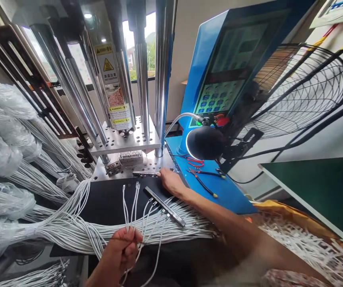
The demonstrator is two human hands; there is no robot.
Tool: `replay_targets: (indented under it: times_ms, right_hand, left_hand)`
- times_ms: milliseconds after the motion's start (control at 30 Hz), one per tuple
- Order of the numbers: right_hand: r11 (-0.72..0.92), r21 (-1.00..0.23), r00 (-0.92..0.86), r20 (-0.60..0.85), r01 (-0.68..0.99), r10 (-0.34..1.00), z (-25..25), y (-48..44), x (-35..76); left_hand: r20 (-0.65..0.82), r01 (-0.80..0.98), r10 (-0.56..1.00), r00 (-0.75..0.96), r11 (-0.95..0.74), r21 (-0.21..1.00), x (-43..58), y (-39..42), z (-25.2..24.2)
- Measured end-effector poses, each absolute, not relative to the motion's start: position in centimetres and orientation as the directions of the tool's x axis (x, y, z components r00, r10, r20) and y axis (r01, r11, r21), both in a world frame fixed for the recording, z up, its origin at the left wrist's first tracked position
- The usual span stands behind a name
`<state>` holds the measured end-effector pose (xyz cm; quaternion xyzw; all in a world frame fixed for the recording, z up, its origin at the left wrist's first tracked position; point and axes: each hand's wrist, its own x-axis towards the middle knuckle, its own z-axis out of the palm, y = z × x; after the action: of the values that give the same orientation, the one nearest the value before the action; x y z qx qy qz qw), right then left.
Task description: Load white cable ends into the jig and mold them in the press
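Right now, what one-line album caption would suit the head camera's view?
Left hand holding white cables, right hand at one end of a slim bar on a metal plate.

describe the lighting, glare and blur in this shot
Head view: daylight washes out parts of the window; bright streaks of glare run down the steel columns; the lamp glows along its rim. Also in the head view, the right forearm looks smeared along its lower edge, while the left hand looks fairly sharp.

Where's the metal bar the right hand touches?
In the head view, the metal bar is near the middle, just left of the right hand, by the front edge of the shiny base.
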<state>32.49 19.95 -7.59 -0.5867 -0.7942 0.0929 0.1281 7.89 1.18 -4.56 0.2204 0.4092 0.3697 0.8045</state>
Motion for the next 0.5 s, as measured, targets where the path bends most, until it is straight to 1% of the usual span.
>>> replay_targets:
  times_ms: [100,233,267,300,333,367,400,433,467,500]
  right_hand:
    - [0.329,-0.277,-0.308,0.118,0.903,0.944,-7.5,18.2,33.1]
    - [0.382,-0.289,-0.348,0.161,0.878,0.923,-5.9,16.0,32.6]
    - [0.391,-0.321,-0.353,0.173,0.862,0.92,-5.2,15.3,32.1]
    - [0.394,-0.412,-0.362,0.158,0.822,0.919,-4.6,14.5,31.5]
    - [0.374,-0.562,-0.382,0.11,0.738,0.918,-4.0,13.6,30.8]
    - [0.304,-0.743,-0.414,0.04,0.596,0.909,-3.4,12.7,30.0]
    - [0.174,-0.9,-0.457,-0.031,0.399,0.889,-3.0,11.9,29.1]
    - [0.009,-0.983,-0.501,-0.084,0.181,0.861,-2.6,11.2,28.3]
    - [-0.138,-0.99,-0.532,-0.113,-0.007,0.839,-2.5,10.7,27.5]
    - [-0.225,-0.965,-0.534,-0.121,-0.134,0.837,-2.4,10.3,26.9]
  left_hand:
    - [-0.459,-0.431,0.794,0.398,0.604,0.671,7.9,0.8,-5.2]
    - [-0.429,-0.432,0.794,0.432,0.599,0.674,7.9,0.5,-5.0]
    - [-0.427,-0.432,0.794,0.433,0.598,0.675,7.9,0.5,-4.9]
    - [-0.429,-0.43,0.794,0.431,0.598,0.676,7.9,0.4,-4.7]
    - [-0.43,-0.423,0.792,0.433,0.6,0.679,8.0,0.4,-4.6]
    - [-0.431,-0.412,0.79,0.435,0.601,0.685,8.0,0.4,-4.5]
    - [-0.432,-0.397,0.785,0.444,0.604,0.691,8.0,0.3,-4.6]
    - [-0.432,-0.381,0.779,0.454,0.608,0.696,8.0,0.3,-4.8]
    - [-0.435,-0.365,0.77,0.468,0.616,0.698,8.0,0.3,-5.0]
    - [-0.436,-0.351,0.76,0.482,0.623,0.699,7.9,0.3,-5.3]
